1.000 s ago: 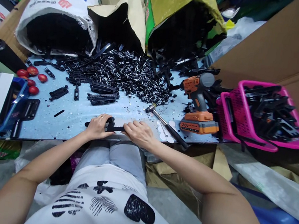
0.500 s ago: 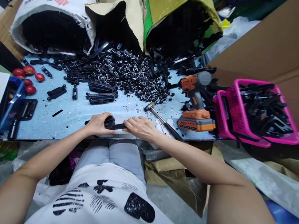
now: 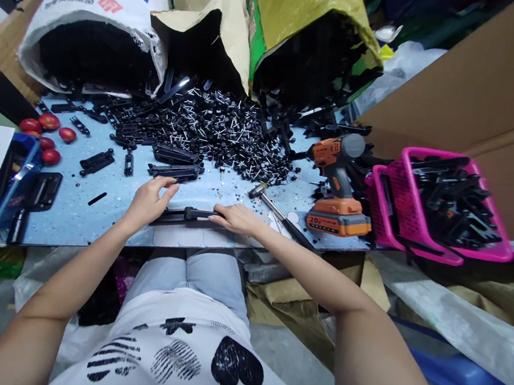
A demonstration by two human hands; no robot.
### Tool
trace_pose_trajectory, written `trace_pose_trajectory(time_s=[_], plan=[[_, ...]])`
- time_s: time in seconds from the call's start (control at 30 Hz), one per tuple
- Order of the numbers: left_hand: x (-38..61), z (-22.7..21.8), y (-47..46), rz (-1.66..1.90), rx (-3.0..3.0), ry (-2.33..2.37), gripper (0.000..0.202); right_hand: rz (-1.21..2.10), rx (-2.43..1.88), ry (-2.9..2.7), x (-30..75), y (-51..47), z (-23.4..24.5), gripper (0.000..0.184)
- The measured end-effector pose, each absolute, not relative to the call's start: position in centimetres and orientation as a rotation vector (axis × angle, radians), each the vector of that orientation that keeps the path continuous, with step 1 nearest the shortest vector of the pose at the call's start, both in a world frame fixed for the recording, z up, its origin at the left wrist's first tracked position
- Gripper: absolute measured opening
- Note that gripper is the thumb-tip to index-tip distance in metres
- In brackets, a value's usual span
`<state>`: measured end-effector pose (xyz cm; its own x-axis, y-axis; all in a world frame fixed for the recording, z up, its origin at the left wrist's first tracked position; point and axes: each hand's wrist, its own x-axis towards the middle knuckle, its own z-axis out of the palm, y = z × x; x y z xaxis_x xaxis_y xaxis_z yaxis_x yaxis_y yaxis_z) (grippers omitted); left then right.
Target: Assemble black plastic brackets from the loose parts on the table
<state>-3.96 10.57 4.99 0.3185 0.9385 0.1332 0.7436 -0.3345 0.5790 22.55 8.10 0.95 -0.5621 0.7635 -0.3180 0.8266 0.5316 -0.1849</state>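
A long black plastic bar [image 3: 186, 215] lies along the near edge of the light blue table [image 3: 112, 211]. My right hand [image 3: 237, 217] has its fingers closed on the bar's right end. My left hand [image 3: 150, 196] hovers just above the bar's left part, fingers spread and reaching toward two black bars [image 3: 175, 170] lying farther back; it holds nothing. A big heap of small black parts with metal pins [image 3: 227, 128] covers the middle back of the table.
A small hammer [image 3: 278, 211] and an orange cordless drill [image 3: 341, 184] lie right of my right hand. A pink basket [image 3: 439, 207] of black pieces stands at far right. Open sacks [image 3: 99, 20] line the back. Red fruits [image 3: 47, 130] and a blue box [image 3: 6, 185] sit left.
My left hand has let go of the bar's left end and lifted forward with fingers spread. My right hand stays on the bar's right end.
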Motion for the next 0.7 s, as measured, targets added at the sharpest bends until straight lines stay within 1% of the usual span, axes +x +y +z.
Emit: trace_pose_trajectory(time_s=[0.1, 0.17, 0.23, 0.27, 0.33, 0.37, 0.47, 0.53, 0.57, 0.63, 0.7], plan=[[-4.7, 4.1, 8.5, 0.321, 2.335, 1.626, 0.054, -0.504, 1.319, 2.588, 22.6, 8.7, 0.9, 0.054], [-5.4, 3.2, 8.0, 0.137, 2.404, 1.556, 0.046, -0.528, 1.295, 2.588, 22.5, 8.9, 0.9, 0.055], [-6.0, 2.4, 8.3, 0.057, 2.451, 1.455, 0.036, -0.549, 1.279, 2.583, 22.5, 8.8, 0.9, 0.057], [-6.2, 2.2, 8.6, 0.050, 2.473, 1.424, 0.034, -0.552, 1.277, 2.583, 22.4, 8.7, 0.8, 0.057], [-6.3, 2.1, 9.1, 0.122, 2.528, 1.405, 0.034, -0.548, 1.284, 2.585, 22.2, 8.4, 0.6, 0.058], [-6.1, 2.2, 9.0, 0.216, 2.555, 1.412, 0.036, -0.543, 1.294, 2.581, 22.1, 8.3, 0.5, 0.058], [-4.4, 3.0, 7.5, 0.657, 2.594, 1.424, 0.041, -0.527, 1.353, 2.553, 21.5, 7.9, 0.6, 0.057], [-2.5, 3.3, 5.6, 0.859, 2.588, 1.365, 0.041, -0.485, 1.392, 2.584, 21.5, 7.6, 1.0, 0.056], [-1.3, 3.2, 4.5, 0.885, 2.592, 1.313, 0.041, -0.437, 1.416, 2.627, 21.8, 7.4, 1.2, 0.056], [1.3, 2.8, 2.6, 0.809, 2.616, 1.200, 0.045, -0.284, 1.548, 2.705, 23.2, 6.5, 1.6, 0.055], [4.0, 1.8, 1.3, 0.658, 2.658, 1.093, 0.053, -0.079, 1.869, 2.621, 25.5, 5.1, 1.5, 0.053]])
